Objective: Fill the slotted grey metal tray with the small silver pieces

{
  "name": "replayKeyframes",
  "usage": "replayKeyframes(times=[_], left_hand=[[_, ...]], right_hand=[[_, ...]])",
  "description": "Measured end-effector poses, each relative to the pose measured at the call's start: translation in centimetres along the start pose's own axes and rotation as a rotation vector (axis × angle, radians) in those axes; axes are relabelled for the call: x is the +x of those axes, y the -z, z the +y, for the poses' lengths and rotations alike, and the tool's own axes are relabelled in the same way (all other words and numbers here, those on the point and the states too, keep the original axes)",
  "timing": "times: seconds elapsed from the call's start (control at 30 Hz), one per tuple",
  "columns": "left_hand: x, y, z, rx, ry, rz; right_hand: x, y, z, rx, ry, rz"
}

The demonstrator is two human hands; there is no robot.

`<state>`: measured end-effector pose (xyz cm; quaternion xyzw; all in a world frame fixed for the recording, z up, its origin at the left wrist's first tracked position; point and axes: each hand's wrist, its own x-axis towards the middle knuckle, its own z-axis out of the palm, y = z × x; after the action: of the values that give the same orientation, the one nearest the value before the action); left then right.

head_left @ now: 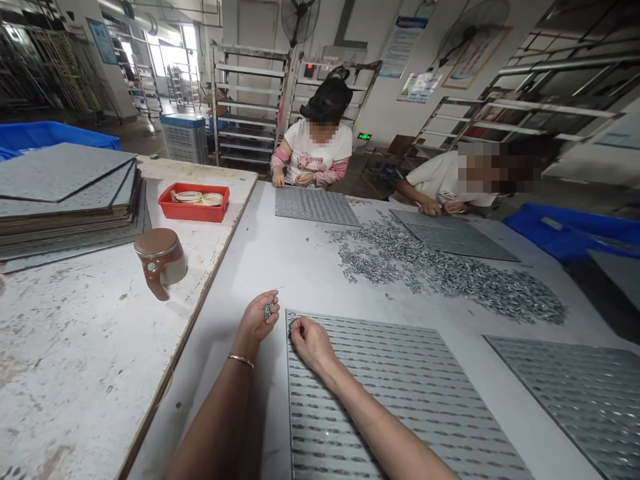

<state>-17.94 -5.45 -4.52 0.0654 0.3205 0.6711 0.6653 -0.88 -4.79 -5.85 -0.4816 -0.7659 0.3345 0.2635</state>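
Observation:
My left hand (260,318) is curled shut around a few small metal parts, just off the left edge of a grey slotted tray (400,393) lying in front of me. My right hand (307,339) rests on the tray's near-left corner, its fingers pinched together at a slot; what they hold is too small to make out. A thin bracelet sits on my left wrist. A long heap of small shiny metal parts (450,273) is spread across the table beyond the tray.
Two other people sit at the far side, each with hands on a slotted tray (315,205). A brown lidded mug (161,260), a red bin (193,202) and stacked grey boards (65,200) sit on the left table. Another tray (580,393) lies at right, blue crates behind.

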Motion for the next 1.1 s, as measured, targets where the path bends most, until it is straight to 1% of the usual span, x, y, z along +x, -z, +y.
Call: replayKeyframes(times=[0.13, 0.27, 0.33, 0.47, 0.53, 0.63, 0.73, 0.87, 1.0, 1.1], left_hand=[[-0.2, -0.1, 0.0, 0.068, -0.014, -0.021], [-0.5, -0.3, -0.3, 0.155, -0.018, -0.066], [-0.8, -0.5, -0.5, 0.190, -0.018, -0.093], [-1.2, -0.8, -0.7, 0.241, -0.010, -0.142], [-1.3, -0.9, -0.6, 0.253, -0.012, -0.152], [-1.4, -0.8, -0.3, 0.267, -0.015, -0.157], [-1.3, -0.7, -0.1, 0.283, 0.000, -0.171], [-1.1, -0.6, -0.3, 0.298, 0.053, -0.191], [-0.9, -0.5, -0.8, 0.289, 0.097, -0.171], [-0.6, -0.5, -1.1, 0.246, 0.122, -0.143]], right_hand=[[0.2, -0.1, -0.3, -0.077, -0.006, 0.019], [0.5, 0.6, -0.9, -0.090, 0.015, 0.012], [0.8, 1.2, -1.7, -0.060, 0.037, 0.014], [1.6, 2.4, -3.4, 0.030, 0.131, 0.078], [1.8, 2.5, -3.8, 0.097, 0.136, 0.050], [2.0, 2.1, -3.7, 0.241, 0.078, -0.004], [2.3, 1.6, -3.3, 0.307, 0.043, 0.025], [3.0, 1.6, -3.4, 0.268, 0.066, -0.024], [3.5, 2.3, -3.7, 0.214, 0.057, -0.081], [3.5, 2.6, -3.3, 0.153, 0.049, -0.057]])
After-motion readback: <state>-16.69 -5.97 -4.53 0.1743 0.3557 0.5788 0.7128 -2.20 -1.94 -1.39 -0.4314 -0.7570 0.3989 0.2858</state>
